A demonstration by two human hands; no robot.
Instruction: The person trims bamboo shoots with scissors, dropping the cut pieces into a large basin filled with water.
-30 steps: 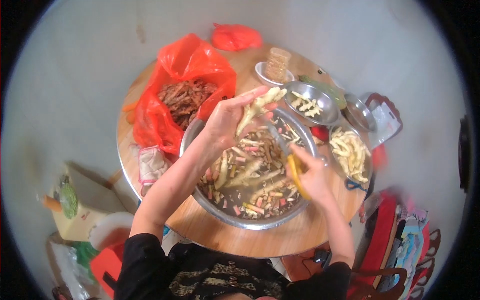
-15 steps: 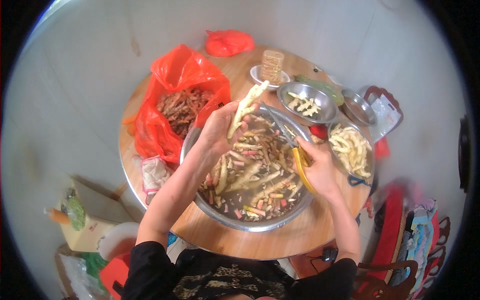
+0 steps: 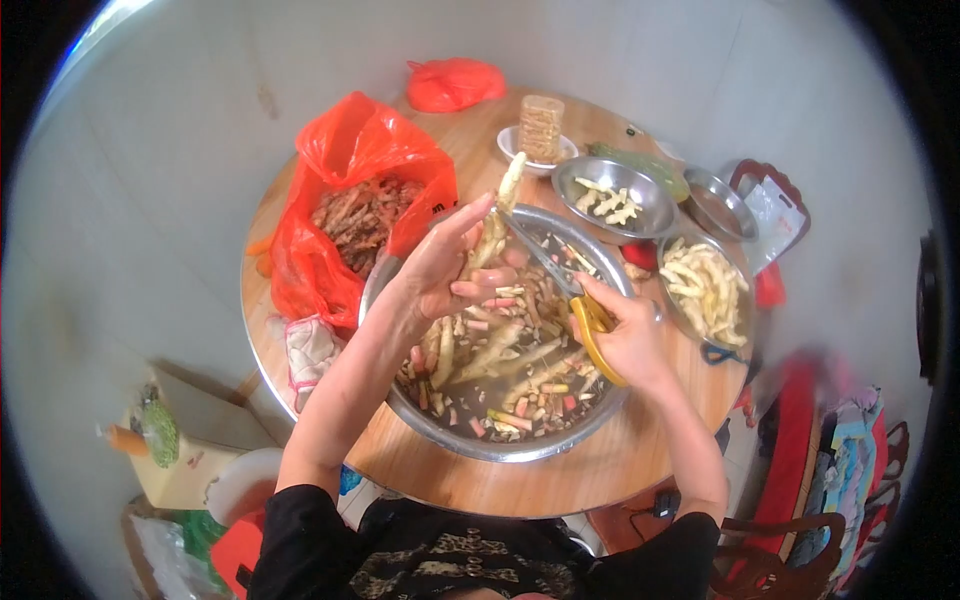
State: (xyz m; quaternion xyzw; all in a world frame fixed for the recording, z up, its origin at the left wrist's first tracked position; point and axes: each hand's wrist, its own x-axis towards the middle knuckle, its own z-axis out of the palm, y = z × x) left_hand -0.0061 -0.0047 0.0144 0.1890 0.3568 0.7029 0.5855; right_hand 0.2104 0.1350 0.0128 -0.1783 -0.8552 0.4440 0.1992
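My left hand (image 3: 450, 262) holds a long pale ginger root (image 3: 511, 182) upright above a large metal basin (image 3: 510, 452). Yellow-handled scissors (image 3: 598, 335) are in my right hand (image 3: 630, 338), their blades reaching up-left to the side of the root. Whether the blades are cutting into it I cannot tell. Murky water fills the basin, with pale roots (image 3: 490, 352) and many short pink-and-cream stem pieces (image 3: 510, 420) in it. Part of the held root is hidden behind my left fingers.
A red plastic bag (image 3: 300, 255) of brown unpeeled roots (image 3: 365, 220) stands left. On the right are a bowl (image 3: 655, 205) with few pale pieces, a fuller bowl of pale roots (image 3: 708, 290) and a shallow metal dish (image 3: 722, 205). A glove (image 3: 312, 350) lies at the left edge.
My left hand has turned and its fingers have shifted around the root, which now stands more upright. The scissor blades have come nearer together and against the root.
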